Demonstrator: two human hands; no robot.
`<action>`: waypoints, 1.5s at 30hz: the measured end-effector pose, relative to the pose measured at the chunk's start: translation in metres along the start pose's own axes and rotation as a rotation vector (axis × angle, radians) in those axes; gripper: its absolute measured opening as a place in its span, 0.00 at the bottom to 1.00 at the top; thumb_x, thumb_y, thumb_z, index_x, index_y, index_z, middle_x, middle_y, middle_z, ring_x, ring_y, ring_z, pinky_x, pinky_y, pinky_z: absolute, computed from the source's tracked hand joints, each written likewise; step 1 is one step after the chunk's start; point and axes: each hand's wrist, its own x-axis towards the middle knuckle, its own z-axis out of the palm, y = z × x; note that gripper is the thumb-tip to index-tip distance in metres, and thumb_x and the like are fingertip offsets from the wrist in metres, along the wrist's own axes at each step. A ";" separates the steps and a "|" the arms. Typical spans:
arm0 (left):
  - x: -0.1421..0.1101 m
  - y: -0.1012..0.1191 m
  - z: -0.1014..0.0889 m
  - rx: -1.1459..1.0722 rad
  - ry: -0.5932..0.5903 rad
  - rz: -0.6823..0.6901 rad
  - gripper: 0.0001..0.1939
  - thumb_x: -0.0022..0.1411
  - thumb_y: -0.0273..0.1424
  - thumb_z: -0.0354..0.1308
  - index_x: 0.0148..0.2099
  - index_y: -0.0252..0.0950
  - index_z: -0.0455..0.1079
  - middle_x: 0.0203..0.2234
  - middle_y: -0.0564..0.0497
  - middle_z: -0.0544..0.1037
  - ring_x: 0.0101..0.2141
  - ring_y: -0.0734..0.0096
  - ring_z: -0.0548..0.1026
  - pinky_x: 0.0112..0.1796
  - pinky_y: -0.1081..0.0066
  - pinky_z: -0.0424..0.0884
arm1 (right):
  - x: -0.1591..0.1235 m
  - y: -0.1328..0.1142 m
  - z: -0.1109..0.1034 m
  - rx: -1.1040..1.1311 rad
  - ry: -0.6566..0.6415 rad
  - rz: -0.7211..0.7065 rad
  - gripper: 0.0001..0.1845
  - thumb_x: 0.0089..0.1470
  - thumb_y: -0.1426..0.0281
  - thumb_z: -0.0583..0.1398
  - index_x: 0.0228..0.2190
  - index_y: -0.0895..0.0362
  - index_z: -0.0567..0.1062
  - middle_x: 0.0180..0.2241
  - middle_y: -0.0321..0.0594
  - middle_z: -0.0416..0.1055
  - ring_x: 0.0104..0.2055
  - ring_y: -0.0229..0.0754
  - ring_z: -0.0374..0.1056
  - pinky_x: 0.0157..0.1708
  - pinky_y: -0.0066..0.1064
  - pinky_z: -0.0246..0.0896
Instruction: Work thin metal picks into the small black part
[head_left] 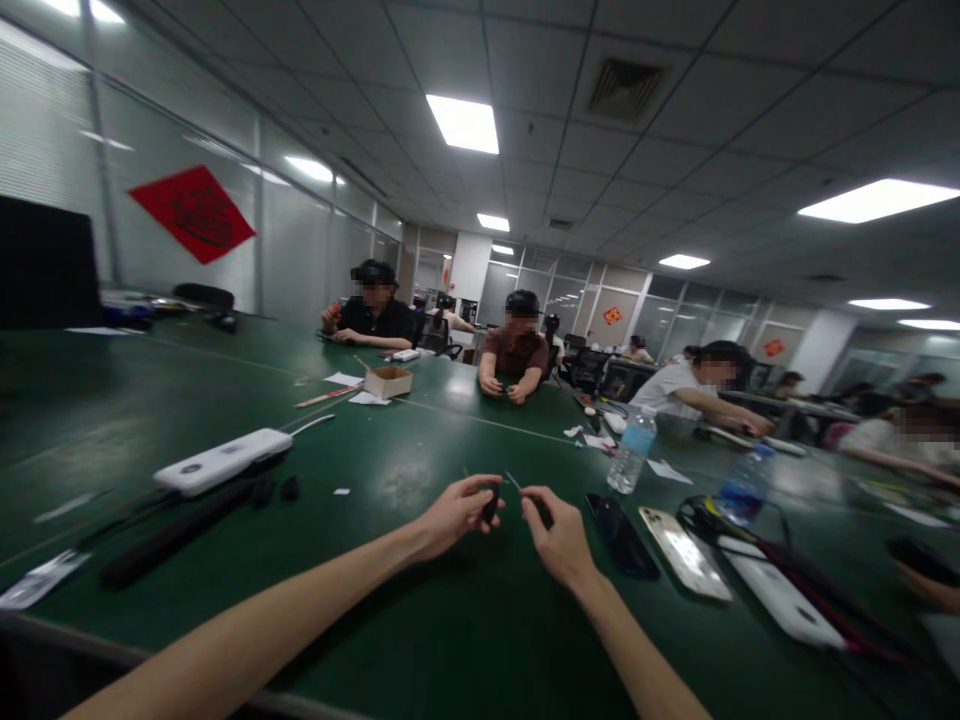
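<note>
My left hand [459, 515] is just over the green table, its fingers closed around a small black object [491, 503]. The exact kind of that object does not show, as the fingers cover part of it. Close by on the right, my right hand [559, 535] pinches a thin pointed metal tool [513, 481], whose tip points up and to the left toward the black object. A small gap separates the two hands. Beside my right hand lie a dark phone [621, 535] and a gold phone [684, 552].
A white power strip [225, 460] and a black rod [176, 535] lie on the left of the green table [390, 640]. A water bottle [632, 455], a blue-labelled bottle [746, 485] and another white power strip [780, 590] are at right. Co-workers sit across, near a cardboard box [388, 381].
</note>
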 end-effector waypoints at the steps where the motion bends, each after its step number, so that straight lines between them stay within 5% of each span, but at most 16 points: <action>1: 0.002 -0.002 -0.003 -0.003 0.017 -0.015 0.22 0.58 0.34 0.56 0.53 0.34 0.62 0.37 0.42 0.72 0.29 0.72 0.73 0.27 0.75 0.67 | -0.001 0.000 0.000 -0.033 -0.031 -0.027 0.13 0.57 0.65 0.51 0.38 0.55 0.73 0.34 0.39 0.73 0.36 0.39 0.68 0.37 0.28 0.60; 7: 0.012 -0.009 -0.028 0.036 0.137 -0.057 0.17 0.58 0.40 0.51 0.45 0.33 0.66 0.27 0.51 0.69 0.17 0.83 0.63 0.17 0.79 0.55 | -0.007 0.001 0.008 -0.199 -0.200 -0.063 0.14 0.58 0.65 0.49 0.38 0.54 0.72 0.36 0.39 0.72 0.37 0.40 0.67 0.39 0.30 0.60; 15: 0.006 -0.006 -0.026 0.060 0.153 -0.177 0.23 0.56 0.50 0.47 0.38 0.35 0.65 0.19 0.59 0.60 0.14 0.85 0.51 0.16 0.80 0.45 | -0.009 -0.004 0.008 -0.296 -0.286 -0.065 0.14 0.58 0.64 0.50 0.40 0.53 0.72 0.37 0.40 0.70 0.37 0.41 0.66 0.39 0.30 0.60; 24: 0.006 -0.007 -0.029 0.143 0.123 -0.147 0.30 0.54 0.57 0.40 0.35 0.35 0.64 0.19 0.57 0.61 0.14 0.83 0.54 0.15 0.81 0.44 | -0.010 -0.008 0.008 -0.286 -0.295 -0.121 0.14 0.59 0.64 0.50 0.41 0.52 0.72 0.35 0.39 0.69 0.37 0.40 0.66 0.39 0.30 0.59; 29: 0.006 -0.010 -0.030 0.254 0.159 -0.092 0.31 0.54 0.57 0.39 0.34 0.34 0.66 0.17 0.59 0.55 0.13 0.85 0.48 0.15 0.80 0.43 | -0.012 -0.007 0.012 -0.304 -0.294 -0.116 0.14 0.59 0.64 0.50 0.43 0.53 0.72 0.36 0.41 0.69 0.36 0.39 0.66 0.38 0.29 0.60; 45: 0.006 -0.009 -0.039 0.651 0.268 -0.033 0.37 0.58 0.54 0.34 0.25 0.30 0.72 0.09 0.53 0.60 0.12 0.78 0.55 0.17 0.75 0.48 | -0.023 -0.016 0.024 -0.598 -0.338 -0.216 0.18 0.60 0.65 0.47 0.47 0.51 0.69 0.36 0.43 0.66 0.28 0.37 0.65 0.25 0.26 0.55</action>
